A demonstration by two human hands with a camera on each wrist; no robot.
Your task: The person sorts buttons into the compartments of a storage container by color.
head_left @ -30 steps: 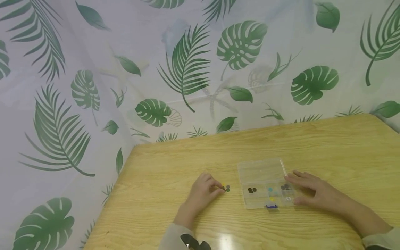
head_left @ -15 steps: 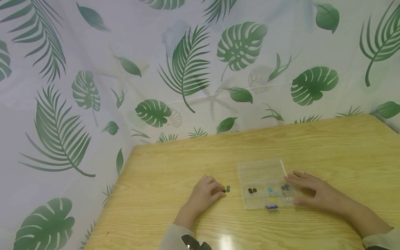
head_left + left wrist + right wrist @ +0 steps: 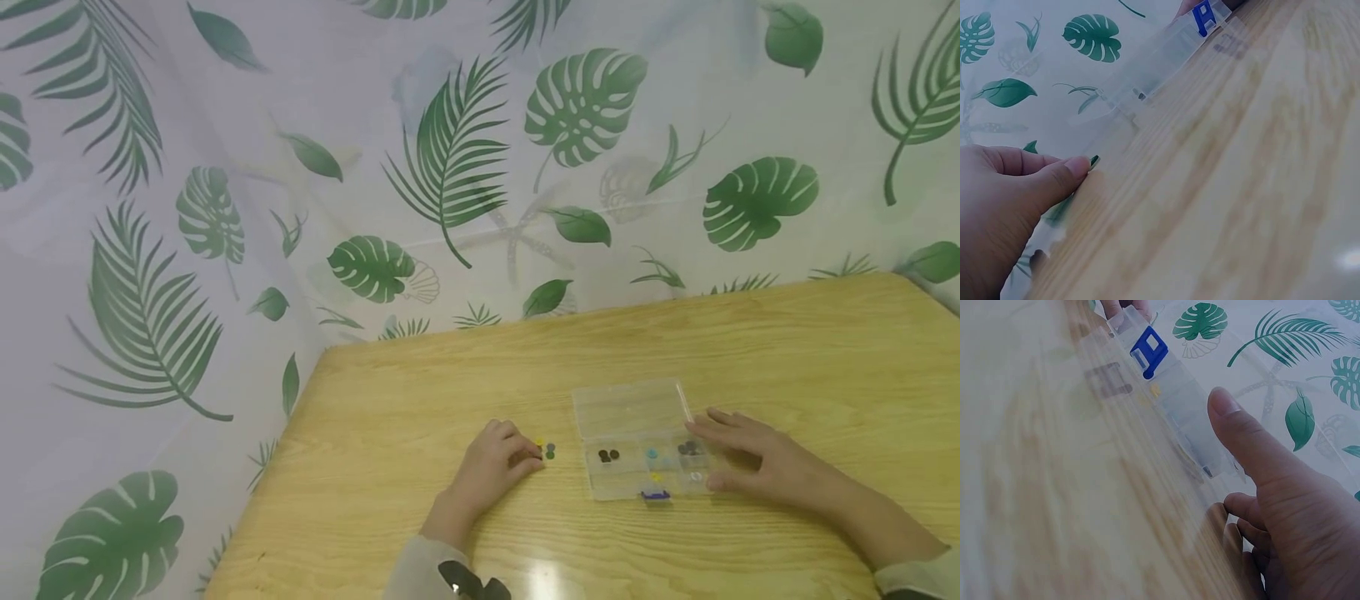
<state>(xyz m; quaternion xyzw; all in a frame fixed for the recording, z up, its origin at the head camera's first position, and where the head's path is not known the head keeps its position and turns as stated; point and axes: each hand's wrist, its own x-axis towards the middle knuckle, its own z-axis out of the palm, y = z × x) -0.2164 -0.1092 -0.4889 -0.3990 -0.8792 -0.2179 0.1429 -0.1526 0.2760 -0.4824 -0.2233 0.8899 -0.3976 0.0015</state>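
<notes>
My left hand point(image 3: 491, 463) rests at the table beside several small round buttons, with thumb and index fingertips pinching a small dark button that is mostly hidden. Past the fingertips lies a green button point(image 3: 551, 455), with a grey button point(image 3: 551, 447) and a yellow button point(image 3: 538, 443) next to it. In the left wrist view a green edge point(image 3: 1094, 161) shows just beyond the thumb. A clear plastic compartment box point(image 3: 618, 483) stands with its lid point(image 3: 630, 408) raised back. My right hand point(image 3: 765, 458) lies at the box's right side, thumb and fingers spread and relaxed.
Inside the box lie dark buttons point(image 3: 609, 456), a light blue button point(image 3: 652, 454), a yellow piece point(image 3: 656, 477) and a white ring-like piece point(image 3: 695, 477). A blue latch point(image 3: 655, 495) sits on its front. A leaf-print cloth point(image 3: 480, 167) hangs behind the wooden table point(image 3: 420, 392).
The dark button at my left fingertips shows less now, and the fingers have shifted very slightly. My right hand and the box stay put; the head view has moved a little.
</notes>
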